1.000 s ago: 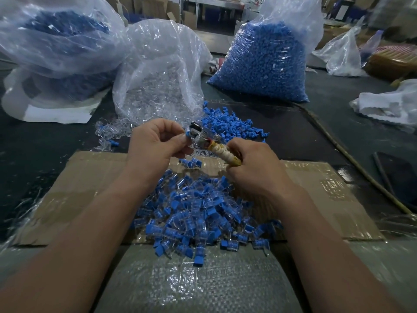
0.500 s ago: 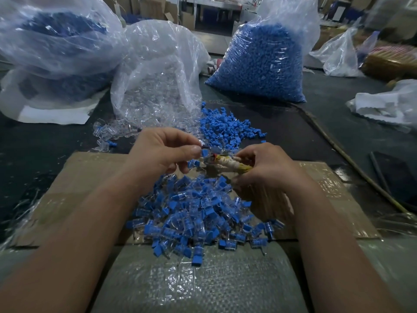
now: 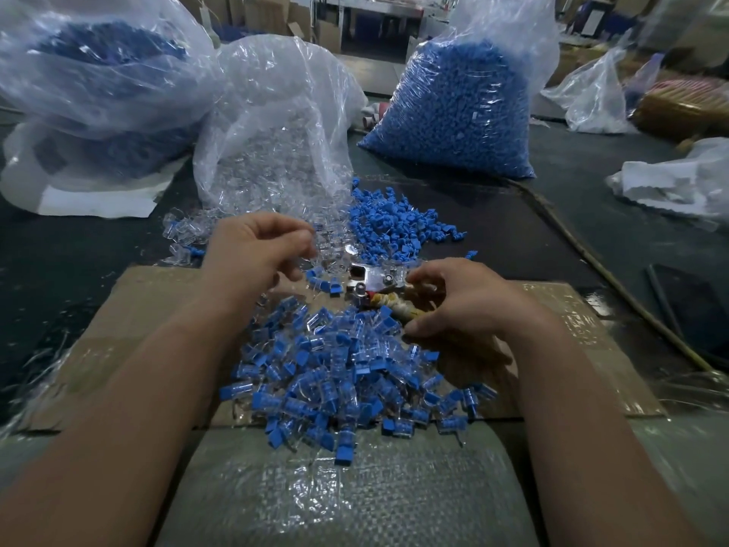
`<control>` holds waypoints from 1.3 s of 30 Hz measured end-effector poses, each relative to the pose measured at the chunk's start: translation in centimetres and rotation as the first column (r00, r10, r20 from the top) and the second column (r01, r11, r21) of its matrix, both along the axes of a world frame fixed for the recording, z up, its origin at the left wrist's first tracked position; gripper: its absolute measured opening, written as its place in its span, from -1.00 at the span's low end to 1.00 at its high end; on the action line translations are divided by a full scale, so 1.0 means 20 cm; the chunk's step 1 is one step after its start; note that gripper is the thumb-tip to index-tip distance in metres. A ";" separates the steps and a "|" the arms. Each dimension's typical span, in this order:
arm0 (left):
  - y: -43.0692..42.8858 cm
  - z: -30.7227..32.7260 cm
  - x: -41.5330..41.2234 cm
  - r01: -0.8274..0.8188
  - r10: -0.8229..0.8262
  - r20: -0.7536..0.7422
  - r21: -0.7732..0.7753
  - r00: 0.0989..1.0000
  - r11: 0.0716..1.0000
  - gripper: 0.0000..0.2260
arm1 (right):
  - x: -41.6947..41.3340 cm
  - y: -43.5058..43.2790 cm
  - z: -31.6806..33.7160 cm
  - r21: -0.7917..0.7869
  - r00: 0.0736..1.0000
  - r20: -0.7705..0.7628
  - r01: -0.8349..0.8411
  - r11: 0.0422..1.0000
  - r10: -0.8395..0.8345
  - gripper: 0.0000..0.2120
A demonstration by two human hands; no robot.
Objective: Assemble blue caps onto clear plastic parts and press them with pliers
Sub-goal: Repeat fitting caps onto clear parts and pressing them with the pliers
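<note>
My right hand (image 3: pixel 469 305) grips the tape-wrapped handles of the pliers (image 3: pixel 369 280), whose metal jaws lie low over the cardboard (image 3: pixel 157 313) and point left. My left hand (image 3: pixel 256 250) hovers with loosely curled fingers over loose clear plastic parts (image 3: pixel 185 238) spilling from a clear bag (image 3: pixel 276 144); I see nothing held in it. A heap of loose blue caps (image 3: pixel 394 223) lies just beyond the pliers. Between my forearms sits a pile of assembled clear parts with blue caps (image 3: pixel 335 373).
A full bag of blue caps (image 3: pixel 453 112) stands at the back right, and a large bag of blue pieces (image 3: pixel 98 73) at the back left. A woven sack (image 3: pixel 335 491) lies nearest me. A thin stick (image 3: pixel 591 262) and white plastic (image 3: pixel 678 183) lie at the right.
The pliers have come down from mid-air to just above the cardboard. My left hand has left the plier jaws and moved back-left toward the clear parts.
</note>
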State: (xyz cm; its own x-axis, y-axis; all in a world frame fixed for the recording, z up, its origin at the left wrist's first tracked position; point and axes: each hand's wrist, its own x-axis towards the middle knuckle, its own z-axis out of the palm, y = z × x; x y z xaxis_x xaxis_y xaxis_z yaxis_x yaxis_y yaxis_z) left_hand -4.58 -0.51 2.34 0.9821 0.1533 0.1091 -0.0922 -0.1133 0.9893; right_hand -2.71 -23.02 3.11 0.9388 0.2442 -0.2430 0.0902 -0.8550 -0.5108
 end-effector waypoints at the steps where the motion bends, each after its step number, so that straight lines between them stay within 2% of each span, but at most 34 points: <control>1: 0.01 -0.01 0.02 -0.078 0.078 0.018 0.012 0.997 0.997 -0.89 | 0.00 -0.01 0.00 0.002 1.000 -0.012 -0.004 1.000 0.004 -0.37; 3: 0.02 -0.04 0.04 -0.181 0.173 0.068 0.145 0.983 0.973 -0.83 | 0.00 -0.02 0.01 -0.001 1.000 -0.021 -0.014 1.000 0.014 -0.41; 5: 0.01 -0.06 0.05 -0.212 0.184 0.116 0.312 0.976 0.926 -0.84 | 0.00 -0.03 0.01 0.003 1.000 -0.017 -0.023 1.000 0.023 -0.46; 7: 0.00 -0.08 0.05 -0.193 0.147 0.137 0.441 0.980 0.876 -0.84 | 0.00 -0.03 0.01 0.033 1.000 0.001 -0.028 0.999 0.028 -0.56; 9: -0.01 -0.10 0.06 -0.126 0.057 0.136 0.574 0.989 0.809 -0.76 | 0.01 -0.04 0.01 0.085 0.998 0.065 -0.011 0.996 0.006 -0.70; 12: -0.02 -0.12 0.07 0.026 -0.109 0.063 0.739 0.992 0.674 -0.63 | 0.03 -0.05 0.01 0.223 0.967 0.199 0.114 0.968 -0.159 -0.89; 16: -0.02 -0.14 0.10 0.202 -0.185 -0.127 0.855 0.974 0.478 -0.51 | 0.07 -0.09 0.00 0.322 0.841 0.335 0.321 0.891 -0.425 -0.86; 18: -0.02 -0.14 0.11 0.276 -0.188 -0.214 0.858 0.959 0.432 -0.49 | 0.10 -0.12 -0.01 0.367 0.766 0.367 0.403 0.838 -0.528 -0.82; 20: -0.02 -0.14 0.12 0.296 -0.183 -0.240 0.868 0.953 0.400 -0.50 | 0.12 -0.14 -0.03 0.404 0.703 0.361 0.474 0.782 -0.613 -0.76; 23: -0.03 -0.13 0.12 0.202 -0.157 -0.144 0.863 0.977 0.463 -0.59 | 0.15 -0.18 -0.05 0.385 0.681 0.313 0.547 0.744 -0.662 -0.68; 30: -0.04 -0.10 0.08 -0.051 -0.017 0.072 0.836 0.997 0.547 -0.75 | 0.19 -0.17 -0.11 0.038 0.806 0.269 0.537 0.843 -0.526 -0.62; 34: -0.04 -0.10 0.07 -0.099 0.026 0.102 0.811 0.994 0.576 -0.77 | 0.20 -0.17 -0.12 0.021 0.799 0.286 0.546 0.837 -0.529 -0.69; 39: -0.04 -0.09 0.06 -0.153 0.052 0.158 0.737 0.986 0.658 -0.84 | 0.21 -0.17 -0.13 0.017 0.813 0.284 0.525 0.851 -0.507 -0.75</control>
